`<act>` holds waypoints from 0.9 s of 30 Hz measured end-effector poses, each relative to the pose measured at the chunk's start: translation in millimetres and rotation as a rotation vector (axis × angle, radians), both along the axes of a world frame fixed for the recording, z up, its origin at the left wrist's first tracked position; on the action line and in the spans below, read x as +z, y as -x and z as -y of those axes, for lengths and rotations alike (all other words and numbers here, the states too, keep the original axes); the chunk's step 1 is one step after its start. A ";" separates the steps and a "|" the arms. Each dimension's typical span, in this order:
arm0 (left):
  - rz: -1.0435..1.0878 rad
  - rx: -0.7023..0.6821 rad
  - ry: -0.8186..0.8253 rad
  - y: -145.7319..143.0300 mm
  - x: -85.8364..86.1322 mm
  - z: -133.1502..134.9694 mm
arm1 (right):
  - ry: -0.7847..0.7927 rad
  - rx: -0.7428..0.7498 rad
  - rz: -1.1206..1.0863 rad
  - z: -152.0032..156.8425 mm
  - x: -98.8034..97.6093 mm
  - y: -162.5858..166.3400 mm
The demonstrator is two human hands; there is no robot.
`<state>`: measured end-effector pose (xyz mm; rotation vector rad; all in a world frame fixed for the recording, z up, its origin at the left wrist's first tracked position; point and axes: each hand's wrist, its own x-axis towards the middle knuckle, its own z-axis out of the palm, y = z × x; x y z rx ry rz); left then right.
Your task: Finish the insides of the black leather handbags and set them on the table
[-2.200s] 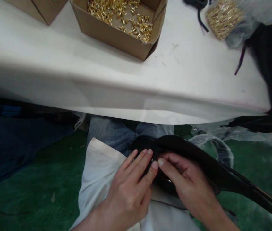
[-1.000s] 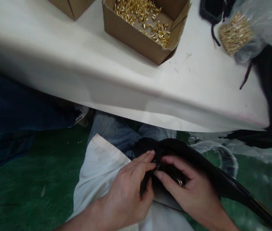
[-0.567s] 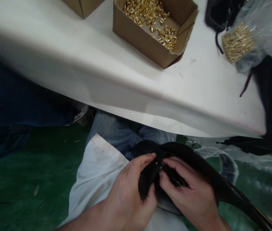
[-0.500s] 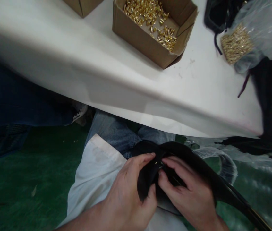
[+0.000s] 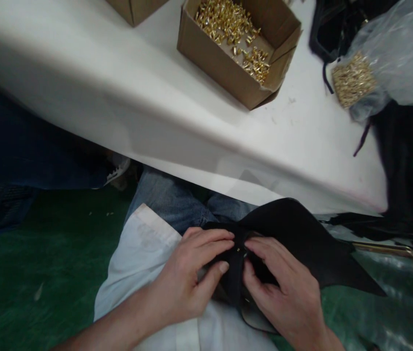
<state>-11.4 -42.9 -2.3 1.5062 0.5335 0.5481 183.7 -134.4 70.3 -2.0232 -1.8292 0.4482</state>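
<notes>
Down at six o'clock, left hand (image 5: 186, 280) and right hand (image 5: 283, 290) pinch black fabric (image 5: 297, 231) with curled fingers, half hiding a tiny stud (image 5: 238, 249).

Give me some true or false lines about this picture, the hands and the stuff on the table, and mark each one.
1. The left hand and the right hand both grip the black fabric. True.
2. The box holds silver screws. False: it holds gold studs.
3. The floor is green. True.
4. The bag lies left of the box. False: it lies to the box's right.
5. The right hand rests on the table. False: it is below the table's edge, on the fabric.
</notes>
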 end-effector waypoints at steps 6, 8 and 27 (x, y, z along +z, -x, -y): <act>0.014 0.009 0.051 3.2 0.2 3.8 | 0.015 0.025 -0.008 6.8 2.4 0.5; 0.018 0.002 0.054 6.1 2.6 3.1 | 0.009 0.017 -0.007 7.1 2.6 0.7; -0.344 0.154 0.001 -10.8 29.9 32.6 | 0.084 0.034 -0.112 1.7 -1.8 4.3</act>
